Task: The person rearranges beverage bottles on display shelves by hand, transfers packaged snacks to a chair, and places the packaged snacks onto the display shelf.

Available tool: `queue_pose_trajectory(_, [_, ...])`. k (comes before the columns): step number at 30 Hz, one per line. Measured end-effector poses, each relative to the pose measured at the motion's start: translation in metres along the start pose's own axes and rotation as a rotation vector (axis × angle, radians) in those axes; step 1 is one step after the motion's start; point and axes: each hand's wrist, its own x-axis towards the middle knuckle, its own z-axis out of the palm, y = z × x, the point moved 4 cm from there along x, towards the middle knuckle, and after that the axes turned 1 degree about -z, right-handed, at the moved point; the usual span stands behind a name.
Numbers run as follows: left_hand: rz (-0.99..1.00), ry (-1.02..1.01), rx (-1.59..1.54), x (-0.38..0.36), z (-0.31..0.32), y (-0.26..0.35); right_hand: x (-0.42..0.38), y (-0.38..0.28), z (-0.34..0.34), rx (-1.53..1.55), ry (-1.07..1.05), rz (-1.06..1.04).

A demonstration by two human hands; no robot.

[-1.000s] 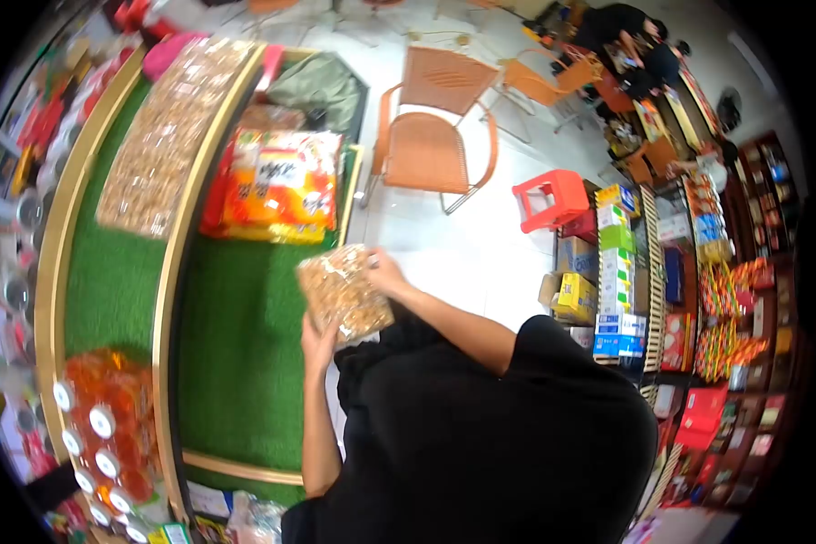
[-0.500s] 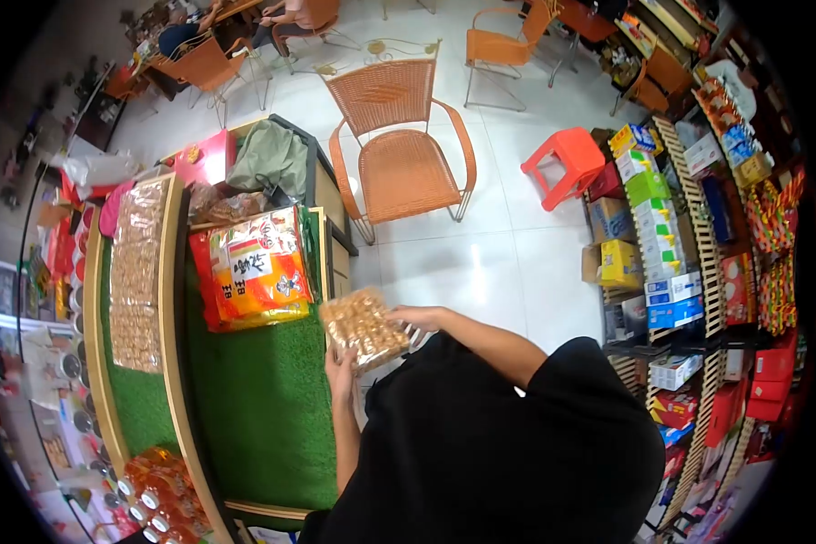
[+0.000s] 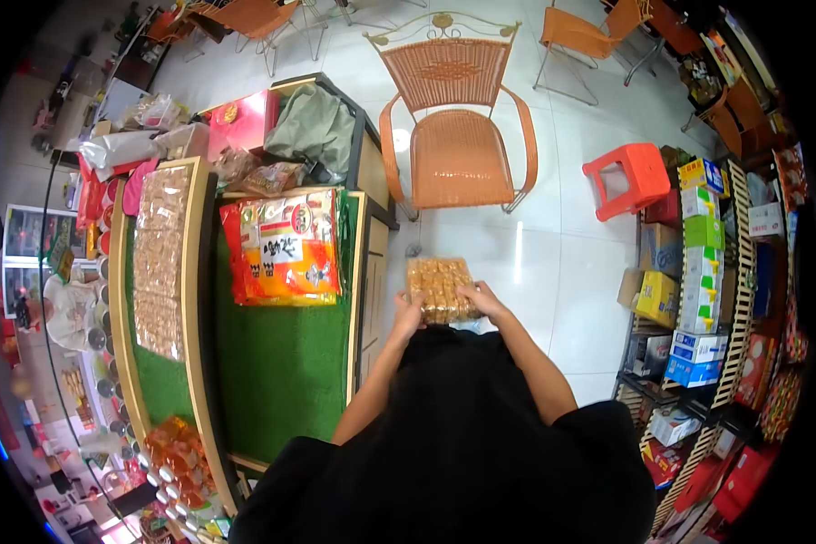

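A clear-wrapped pack of golden-brown snacks point(image 3: 439, 283) is held level in front of my body, above the tiled floor. My left hand point(image 3: 409, 312) is closed on its left side, near the lower corner. On the opposite side my right hand point(image 3: 484, 300) grips the edge, its thumb resting on top. To the left, a red and orange snack bag point(image 3: 284, 251) lies on the green turf of the display stand point(image 3: 281, 372). Similar clear packs point(image 3: 162, 258) line the raised ledge beyond it.
A wicker armchair point(image 3: 461, 159) stands ahead, with a red plastic stool point(image 3: 627, 179) to its right. Shelves of boxed goods point(image 3: 703, 281) run along the right. Orange bottles point(image 3: 178, 458) sit at the lower left, and a grey-green cloth point(image 3: 313, 130) lies at the stand's far end.
The pack has moved right, away from the stand's edge, to in front of my body. My view has turned left, and both hands still hold the pack.
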Motion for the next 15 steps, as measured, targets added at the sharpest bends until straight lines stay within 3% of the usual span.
queue_pose_trajectory(3, [0.015, -0.092, 0.048, 0.060, 0.016, 0.000, 0.018, -0.003, -0.020, -0.069, 0.040, 0.116])
queue_pose_trajectory(5, [0.021, -0.177, 0.269, 0.110, 0.026, -0.009, 0.033, -0.021, -0.036, 0.024, 0.159, 0.081])
queue_pose_trajectory(6, [0.036, -0.237, 0.317, 0.122, 0.030, 0.012, 0.035, -0.040, -0.041, 0.037, 0.112, 0.089])
queue_pose_trajectory(8, [0.001, -0.359, 0.300, 0.124, 0.032, 0.063, 0.037, -0.066, -0.052, 0.044, 0.276, 0.189])
queue_pose_trajectory(9, [0.106, -0.331, 0.332, 0.147, 0.030, 0.071, 0.043, -0.081, -0.054, 0.090, 0.310, 0.212])
queue_pose_trajectory(11, [0.067, -0.376, 0.263, 0.171, 0.026, 0.098, 0.090, -0.080, -0.070, 0.058, 0.319, 0.216])
queue_pose_trajectory(13, [0.071, -0.367, 0.190, 0.178, 0.015, 0.138, 0.127, -0.079, -0.067, 0.409, 0.138, 0.104])
queue_pose_trajectory(15, [0.184, -0.264, 0.169, 0.218, 0.013, 0.131, 0.142, -0.101, -0.054, 0.436, 0.195, 0.128])
